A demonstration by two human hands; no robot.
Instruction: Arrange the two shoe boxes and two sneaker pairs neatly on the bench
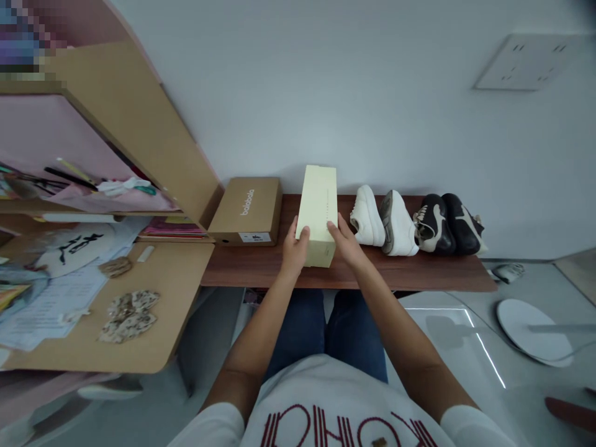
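Observation:
A pale yellow shoebox (317, 198) is gripped from both sides at its near end, over the dark wooden bench (242, 267). My left hand (295, 248) has its thumb on the near left edge, with the fingers hidden along the side. On the right, my right hand (345, 241) closes around the other side, its thumb on the lid. Whether the box rests on the bench or is slightly raised, I cannot tell. To its left sits a brown shoebox (249, 208) with white lettering. White sneakers (388, 223) stand close to my right hand, some tilted up.
Black shoes (447, 223) stand at the bench's right end. A desk (181, 273) with papers, a cap (77, 248) and scrunchies (130, 315) adjoins on the left. A wall (298, 81) rises behind. A round white base (533, 329) is on the floor at right.

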